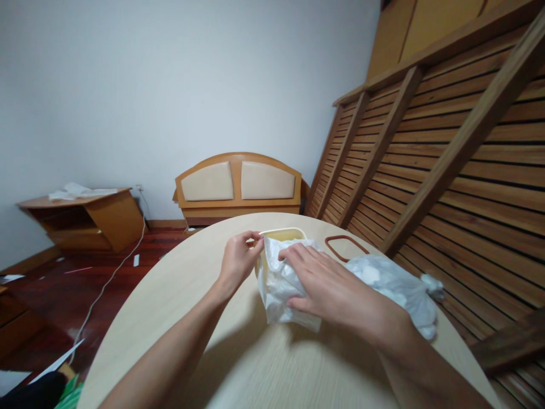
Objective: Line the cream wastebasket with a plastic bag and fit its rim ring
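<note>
- Small cream bin (283, 234) stands upright on the round table (238, 363), mouth up, at table centre toward 12 o'clock; long axis can't be told, mostly covered.
- White plastic bag (281, 284) draped over bin's near rim, hanging toward 6 o'clock.
- Left hand (238, 262) at bin's 9 o'clock, thumb and forefinger pinched on the bag edge at the rim.
- Right hand (327, 284) laid flat on the bag, fingers spread, pressing; grip underneath hidden.
- Bin body and interior hidden by bag and hands.
- Brown ring frame (346, 246) at 2 o'clock, second crumpled bag (400, 289) at 3 o'clock near the table edge.
- Open table surface at 6 to 9 o'clock; slatted wood panel (447, 159) close on the right.
</note>
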Tool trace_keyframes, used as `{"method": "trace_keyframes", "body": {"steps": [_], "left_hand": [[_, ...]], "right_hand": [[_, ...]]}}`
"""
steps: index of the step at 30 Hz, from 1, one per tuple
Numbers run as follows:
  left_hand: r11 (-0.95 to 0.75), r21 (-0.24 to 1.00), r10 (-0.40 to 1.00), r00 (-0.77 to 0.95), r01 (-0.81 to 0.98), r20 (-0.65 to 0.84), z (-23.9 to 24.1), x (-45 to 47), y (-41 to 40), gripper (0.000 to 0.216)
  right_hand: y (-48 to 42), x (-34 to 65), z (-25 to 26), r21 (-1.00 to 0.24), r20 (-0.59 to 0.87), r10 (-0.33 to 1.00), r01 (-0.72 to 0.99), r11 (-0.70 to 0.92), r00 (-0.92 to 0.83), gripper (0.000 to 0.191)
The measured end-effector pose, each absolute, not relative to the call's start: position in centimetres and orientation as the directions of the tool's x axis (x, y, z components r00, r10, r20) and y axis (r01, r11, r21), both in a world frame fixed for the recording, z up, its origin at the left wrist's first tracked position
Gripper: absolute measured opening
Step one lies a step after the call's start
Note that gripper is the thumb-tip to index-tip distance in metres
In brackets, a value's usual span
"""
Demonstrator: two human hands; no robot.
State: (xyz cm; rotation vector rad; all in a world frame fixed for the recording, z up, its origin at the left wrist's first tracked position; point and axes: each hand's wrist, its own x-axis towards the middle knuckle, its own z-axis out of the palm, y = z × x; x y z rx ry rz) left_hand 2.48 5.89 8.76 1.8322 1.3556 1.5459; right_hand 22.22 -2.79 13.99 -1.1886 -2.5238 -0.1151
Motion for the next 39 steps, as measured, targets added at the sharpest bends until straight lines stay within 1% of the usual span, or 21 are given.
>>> {"method": "trace_keyframes", "body": {"steps": [2, 5, 7, 9, 11, 13, 18, 20, 24, 26, 28, 30, 32, 35, 37, 39], "left_hand": [[-0.463, 0.789, 0.845, -0.068, 0.403, 0.530, 8.8, 2.6, 5.8, 0.019], [-0.453, 0.803, 0.858, -0.057, 0.387, 0.511, 8.9, 2.7, 5.8, 0.019], [-0.437, 0.818, 0.872, -0.048, 0.375, 0.488, 8.9, 2.7, 5.7, 0.020], [-0.424, 0.829, 0.883, -0.035, 0.365, 0.467, 8.9, 2.8, 5.7, 0.021], [-0.423, 0.834, 0.889, -0.019, 0.354, 0.458, 9.0, 2.8, 5.7, 0.023], [-0.432, 0.837, 0.888, -0.005, 0.336, 0.460, 9.0, 2.9, 5.6, 0.024], [-0.458, 0.835, 0.879, 0.015, 0.303, 0.477, 9.0, 3.0, 5.4, 0.026], [-0.463, 0.835, 0.877, 0.019, 0.298, 0.480, 9.0, 3.1, 5.4, 0.027], [-0.483, 0.825, 0.868, 0.037, 0.294, 0.496, 9.0, 3.2, 5.4, 0.027], [-0.499, 0.812, 0.859, 0.050, 0.301, 0.509, 9.0, 3.2, 5.3, 0.026], [-0.509, 0.801, 0.853, 0.057, 0.316, 0.519, 9.0, 3.3, 5.3, 0.025], [-0.510, 0.797, 0.852, 0.059, 0.324, 0.521, 9.1, 3.4, 5.2, 0.025], [-0.507, 0.801, 0.855, 0.063, 0.318, 0.515, 9.1, 3.5, 5.1, 0.024], [-0.513, 0.803, 0.853, 0.080, 0.303, 0.515, 9.2, 3.6, 4.9, 0.023], [-0.525, 0.801, 0.848, 0.096, 0.287, 0.522, 9.3, 3.7, 4.8, 0.021], [-0.536, 0.802, 0.843, 0.117, 0.264, 0.525, 9.4, 3.8, 4.7, 0.020]], "right_hand": [[-2.4, 22.8, 14.7, -0.122, 0.339, 0.739, 0.752, 0.648, -0.582, 0.050], [-1.8, 24.0, 16.0, -0.245, 0.288, 0.778, 0.743, 0.623, -0.558, 0.034], [-1.2, 25.0, 16.7, -0.336, 0.270, 0.783, 0.707, 0.622, -0.561, 0.025], [-0.5, 26.0, 17.0, -0.422, 0.286, 0.764, 0.640, 0.642, -0.578, 0.022], [0.0, 27.0, 17.2, -0.500, 0.285, 0.746, 0.571, 0.651, -0.602, 0.027], [0.3, 27.6, 17.3, -0.564, 0.247, 0.741, 0.529, 0.634, -0.625, 0.036], [0.0, 28.0, 17.5, -0.731, 0.049, 0.741, 0.482, 0.484, -0.670, 0.058], [0.1, 28.1, 17.4, -0.772, 0.020, 0.735, 0.456, 0.442, -0.678, 0.064], [0.7, 28.9, 17.2, -0.771, 0.069, 0.732, 0.429, 0.470, -0.678, 0.078], [0.9, 29.2, 17.2, -0.761, 0.074, 0.739, 0.441, 0.475, -0.669, 0.078], [1.0, 29.4, 17.3, -0.759, 0.063, 0.746, 0.454, 0.467, -0.663, 0.071], [1.2, 29.4, 17.3, -0.749, 0.065, 0.755, 0.468, 0.469, -0.653, 0.056], [1.6, 29.2, 17.2, -0.706, 0.113, 0.797, 0.516, 0.485, -0.594, 0.041], [2.4, 29.0, 16.7, -0.624, 0.255, 0.850, 0.593, 0.508, -0.461, 0.040], [3.2, 28.9, 16.2, -0.592, 0.321, 0.847, 0.608, 0.529, -0.424, 0.037], [4.1, 28.8, 15.5, -0.583, 0.352, 0.840, 0.605, 0.543, -0.414, 0.033]]}}
